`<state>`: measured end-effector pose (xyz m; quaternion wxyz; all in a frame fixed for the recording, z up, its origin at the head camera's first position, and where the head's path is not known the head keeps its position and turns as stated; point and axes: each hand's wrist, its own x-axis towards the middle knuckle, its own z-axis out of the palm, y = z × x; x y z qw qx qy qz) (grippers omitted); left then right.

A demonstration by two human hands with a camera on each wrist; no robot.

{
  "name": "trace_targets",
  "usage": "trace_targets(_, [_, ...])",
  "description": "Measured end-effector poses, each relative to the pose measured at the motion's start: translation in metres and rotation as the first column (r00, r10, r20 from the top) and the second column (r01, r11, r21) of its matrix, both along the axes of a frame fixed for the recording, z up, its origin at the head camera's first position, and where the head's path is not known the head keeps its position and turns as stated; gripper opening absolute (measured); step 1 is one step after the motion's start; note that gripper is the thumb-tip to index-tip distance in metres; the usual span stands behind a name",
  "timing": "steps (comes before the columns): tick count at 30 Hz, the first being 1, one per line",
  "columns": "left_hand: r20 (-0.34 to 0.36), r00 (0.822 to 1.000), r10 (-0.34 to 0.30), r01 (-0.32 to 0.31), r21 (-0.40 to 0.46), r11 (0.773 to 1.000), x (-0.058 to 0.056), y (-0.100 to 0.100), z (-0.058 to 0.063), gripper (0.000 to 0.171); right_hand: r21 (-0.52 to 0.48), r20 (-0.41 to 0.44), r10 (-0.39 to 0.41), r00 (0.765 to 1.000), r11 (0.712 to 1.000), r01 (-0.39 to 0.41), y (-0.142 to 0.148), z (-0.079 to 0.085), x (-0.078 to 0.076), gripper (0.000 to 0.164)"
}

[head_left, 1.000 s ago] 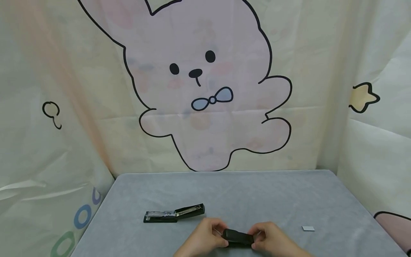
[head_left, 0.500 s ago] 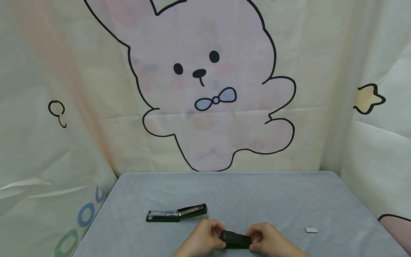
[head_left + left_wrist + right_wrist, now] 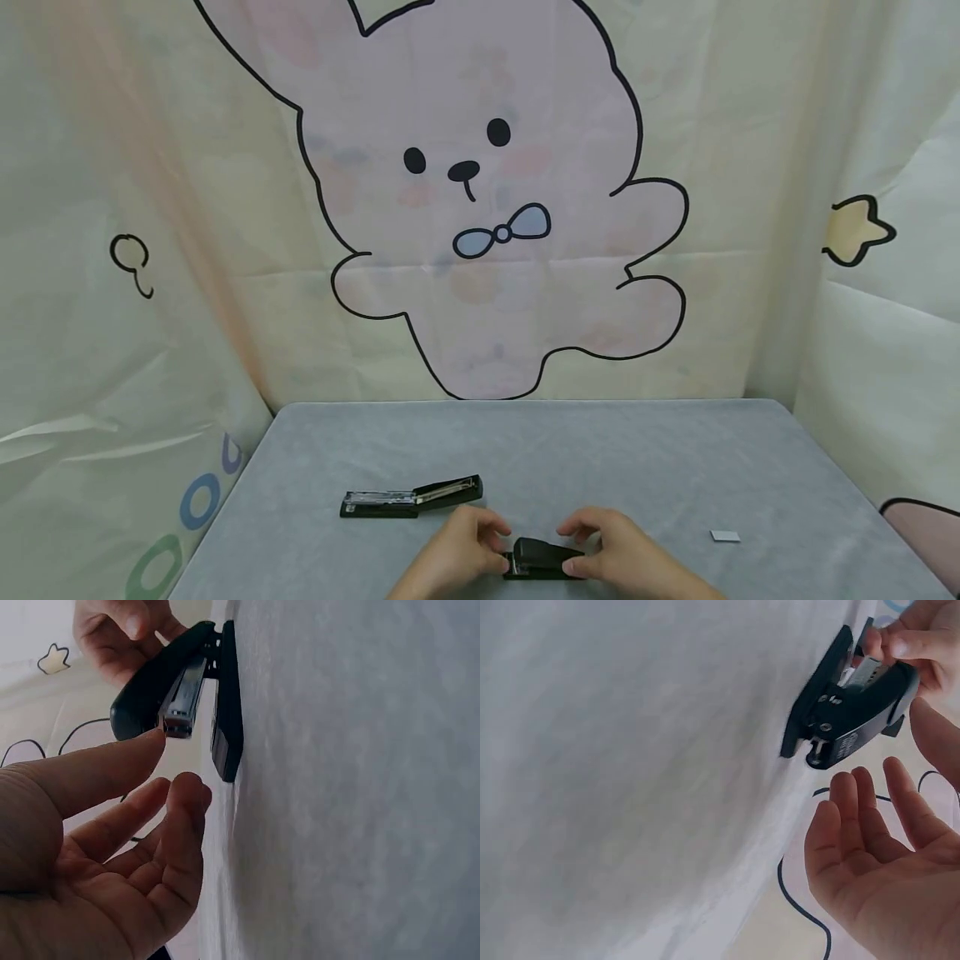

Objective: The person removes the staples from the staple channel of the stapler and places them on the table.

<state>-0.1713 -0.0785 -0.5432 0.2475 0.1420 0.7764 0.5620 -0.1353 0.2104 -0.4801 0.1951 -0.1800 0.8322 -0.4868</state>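
Observation:
A black stapler [image 3: 542, 560] stands on its base on the grey cloth, its top arm raised at the left end. In the left wrist view the stapler [image 3: 142, 690] shows its metal magazine between top cover and base. My left hand [image 3: 463, 546] is at that end, thumb tip right at the magazine's front, other fingers loosely bent and holding nothing. At the hinge end, my right hand [image 3: 615, 550] has its fingers spread apart, thumb close by the stapler's side. In the right wrist view the relaxed right hand [image 3: 885, 862] lies beside the hinge.
A second black stapler [image 3: 378, 504], folded wide open, lies farther back on the left. Out to the right is a small pale rectangular piece [image 3: 725, 537]. The cloth-covered table [image 3: 600, 450] ends at a curtain [image 3: 712, 333] with a cartoon animal.
Both hands have let go of the stapler's ends. The left hand shifted slightly left, and the right hand's fingers lifted and spread. The stapler now sits with its top arm apart from the base.

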Motion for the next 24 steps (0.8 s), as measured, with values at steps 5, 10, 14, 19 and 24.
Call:
trace_targets(5, [-0.057,0.998,0.037,-0.042,-0.081,0.996,0.021,0.001,0.048,0.021,-0.039,-0.02,0.026,0.999,0.999,-0.027,0.004,-0.042,-0.02,0.037])
trace_targets(10, [-0.054,0.996,0.076,-0.081,-0.097,0.992,0.03,0.006,0.06,0.022,-0.099,-0.027,0.074,0.997,0.992,-0.077,0.005,-0.08,-0.037,0.037])
trace_targets(14, [-0.071,0.995,0.076,-0.082,-0.08,0.993,0.03,0.008,0.055,0.024,-0.087,-0.045,0.086,0.995,0.992,-0.09,-0.013,-0.04,-0.022,0.033])
trace_targets(19, [-0.074,0.994,0.076,-0.081,-0.075,0.994,0.029,0.008,0.05,0.027,-0.085,-0.062,0.115,0.991,0.989,-0.12,-0.018,-0.044,-0.025,0.033])
trace_targets(24, [-0.084,0.993,0.079,-0.089,-0.118,0.989,0.028,0.009,0.05,0.028,-0.08,-0.059,0.115,0.992,0.99,-0.119,-0.013,-0.09,-0.044,0.035])
